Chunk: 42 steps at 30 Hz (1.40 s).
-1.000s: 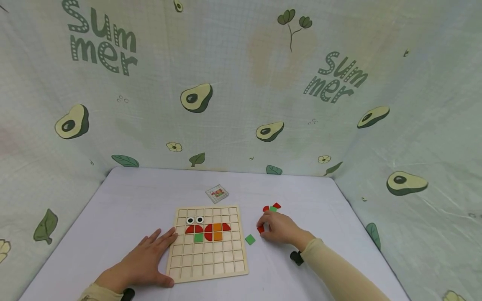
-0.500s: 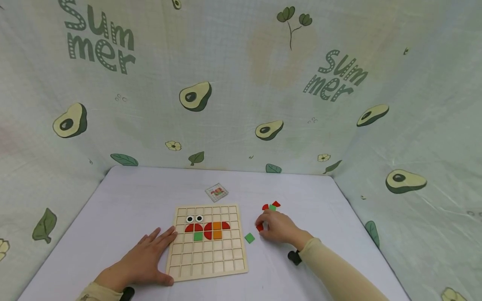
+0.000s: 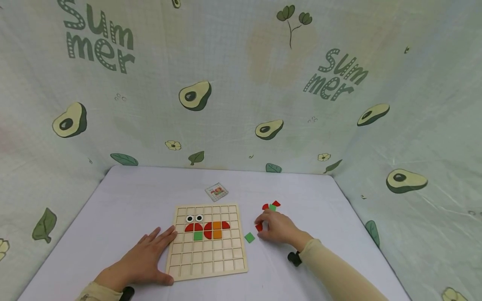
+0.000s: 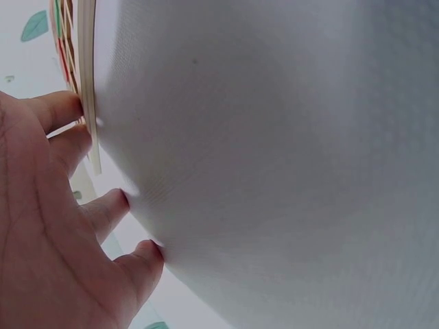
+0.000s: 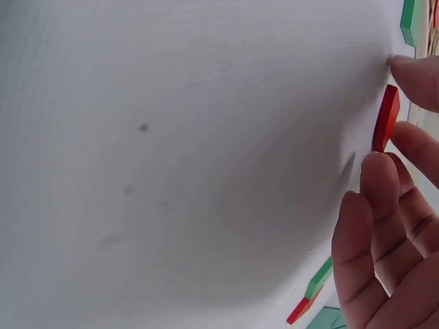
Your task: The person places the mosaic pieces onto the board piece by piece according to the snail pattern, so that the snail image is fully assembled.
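My left hand (image 3: 144, 261) lies spread at the left side of a pale wooden grid board (image 3: 207, 265). Its fingertips touch the board's edge in the left wrist view, where other fingertips (image 4: 140, 260) rest on the white tabletop. To the right of the board, my right hand (image 3: 280, 228) has its thumb and curled fingers round a small red tile (image 5: 386, 120). The index finger touches that tile; whether the thumb does is hard to see. On the board sit two eye discs (image 3: 194, 218), several red tiles (image 3: 193, 227), two orange tiles (image 3: 217, 230) and a green tile (image 3: 198, 235).
A loose green square tile (image 3: 249, 238) lies between board and right hand. Beyond that hand are two red tiles (image 3: 276, 203) and a green one (image 3: 272, 207). A picture card (image 3: 216, 192) lies behind the board. Printed cloth hangs round the table (image 3: 150, 184).
My right hand and the red tile have shifted very slightly left. The head view has tilted a little. My left hand stays at the board.
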### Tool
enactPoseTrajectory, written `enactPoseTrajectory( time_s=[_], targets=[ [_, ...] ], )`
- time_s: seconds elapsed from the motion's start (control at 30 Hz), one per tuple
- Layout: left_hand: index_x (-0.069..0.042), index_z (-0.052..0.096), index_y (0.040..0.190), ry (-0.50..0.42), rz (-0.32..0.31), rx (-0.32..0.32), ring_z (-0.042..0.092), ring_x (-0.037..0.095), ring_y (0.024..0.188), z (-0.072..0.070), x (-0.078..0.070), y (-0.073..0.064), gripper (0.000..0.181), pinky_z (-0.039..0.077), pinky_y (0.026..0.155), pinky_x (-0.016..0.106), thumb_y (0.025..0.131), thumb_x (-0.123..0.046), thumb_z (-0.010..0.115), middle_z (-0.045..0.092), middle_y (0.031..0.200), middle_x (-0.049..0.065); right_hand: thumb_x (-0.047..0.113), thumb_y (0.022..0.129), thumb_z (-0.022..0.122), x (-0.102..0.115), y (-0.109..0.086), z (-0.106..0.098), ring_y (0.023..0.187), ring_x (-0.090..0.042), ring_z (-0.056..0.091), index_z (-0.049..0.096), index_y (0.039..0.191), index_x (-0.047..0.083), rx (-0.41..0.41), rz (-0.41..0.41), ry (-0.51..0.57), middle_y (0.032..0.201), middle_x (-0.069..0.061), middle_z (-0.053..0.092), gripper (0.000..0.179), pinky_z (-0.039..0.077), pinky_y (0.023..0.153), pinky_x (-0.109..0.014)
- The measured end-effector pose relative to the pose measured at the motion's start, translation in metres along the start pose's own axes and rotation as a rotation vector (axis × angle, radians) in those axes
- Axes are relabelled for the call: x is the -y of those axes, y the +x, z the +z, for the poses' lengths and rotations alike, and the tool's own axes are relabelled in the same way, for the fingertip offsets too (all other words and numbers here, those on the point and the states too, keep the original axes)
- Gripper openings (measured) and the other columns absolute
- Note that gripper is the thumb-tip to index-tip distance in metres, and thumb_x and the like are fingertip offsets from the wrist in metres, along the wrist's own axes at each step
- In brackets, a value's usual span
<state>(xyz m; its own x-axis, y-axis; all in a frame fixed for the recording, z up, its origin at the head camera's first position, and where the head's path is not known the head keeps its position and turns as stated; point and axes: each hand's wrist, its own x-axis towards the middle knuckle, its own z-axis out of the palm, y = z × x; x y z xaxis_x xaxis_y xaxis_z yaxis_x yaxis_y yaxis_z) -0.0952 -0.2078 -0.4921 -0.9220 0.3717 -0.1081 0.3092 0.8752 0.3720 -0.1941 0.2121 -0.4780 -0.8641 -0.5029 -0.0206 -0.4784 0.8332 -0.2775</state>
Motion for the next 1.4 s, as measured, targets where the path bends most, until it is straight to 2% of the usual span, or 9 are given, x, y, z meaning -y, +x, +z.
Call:
enactPoseTrajectory(
  time_s=[0.23,0.37,0.67,0.8,1.0,1.2,1.4],
  targets=[
    [-0.008,0.047,0.148,0.004,0.003,0.0,0.026,0.049,0.141,0.001,0.0,0.001,0.125,0.024,0.107,0.072,0.05,-0.079,0.079,0.034,0.158,0.008,0.023,0.083,0.079,0.002,0.0,0.001,0.092,-0.013,0.057,0.074,0.104,0.021,-0.005,0.008,-0.021,0.107,0.005,0.061,0.021,0.054,0.079,-0.035],
    [-0.008,0.046,0.148,0.004,0.001,0.001,0.026,0.048,0.142,0.001,0.0,0.001,0.125,0.023,0.107,0.072,0.05,-0.079,0.079,0.034,0.159,0.007,0.023,0.083,0.079,0.003,0.001,0.002,0.086,-0.01,0.054,0.074,0.102,0.022,-0.014,0.012,-0.029,0.102,0.008,0.06,0.02,0.053,0.076,-0.033],
    [-0.007,0.047,0.148,-0.003,-0.004,0.003,0.026,0.048,0.142,0.0,-0.001,0.0,0.125,0.023,0.107,0.072,0.05,-0.078,0.079,0.035,0.158,0.008,0.022,0.082,0.077,0.01,0.002,-0.002,0.083,-0.008,0.054,0.074,0.101,0.021,-0.046,-0.01,-0.024,0.099,0.008,0.06,0.019,0.052,0.07,-0.029],
    [-0.007,0.047,0.148,-0.002,-0.002,0.0,0.026,0.049,0.142,-0.001,-0.001,0.0,0.124,0.023,0.108,0.071,0.05,-0.077,0.079,0.035,0.158,0.008,0.02,0.083,0.076,0.022,0.009,-0.004,0.079,-0.008,0.053,0.074,0.101,0.021,-0.045,-0.025,0.004,0.1,0.008,0.061,0.019,0.05,0.065,-0.025],
    [-0.007,0.047,0.147,0.005,-0.001,-0.002,0.027,0.049,0.141,0.0,0.0,0.001,0.125,0.023,0.107,0.072,0.05,-0.078,0.079,0.035,0.158,0.008,0.024,0.084,0.075,0.053,0.024,0.001,0.071,-0.007,0.051,0.075,0.103,0.023,-0.017,-0.065,0.03,0.1,0.008,0.061,0.018,0.046,0.056,-0.021],
    [-0.008,0.046,0.148,-0.001,-0.004,0.005,0.026,0.049,0.142,0.0,0.001,0.001,0.125,0.023,0.107,0.072,0.05,-0.078,0.079,0.035,0.159,0.007,0.024,0.084,0.075,0.08,0.034,0.013,0.075,-0.005,0.052,0.075,0.105,0.023,-0.005,-0.095,-0.001,0.102,0.01,0.06,0.021,0.046,0.059,-0.02],
    [-0.009,0.046,0.148,0.0,-0.007,0.009,0.025,0.048,0.142,0.0,0.002,0.002,0.124,0.023,0.108,0.071,0.05,-0.078,0.079,0.034,0.159,0.007,0.024,0.084,0.074,0.092,0.036,0.02,0.071,-0.005,0.05,0.074,0.101,0.023,-0.002,-0.083,-0.028,0.096,0.011,0.058,0.018,0.044,0.057,-0.021]
  ],
)
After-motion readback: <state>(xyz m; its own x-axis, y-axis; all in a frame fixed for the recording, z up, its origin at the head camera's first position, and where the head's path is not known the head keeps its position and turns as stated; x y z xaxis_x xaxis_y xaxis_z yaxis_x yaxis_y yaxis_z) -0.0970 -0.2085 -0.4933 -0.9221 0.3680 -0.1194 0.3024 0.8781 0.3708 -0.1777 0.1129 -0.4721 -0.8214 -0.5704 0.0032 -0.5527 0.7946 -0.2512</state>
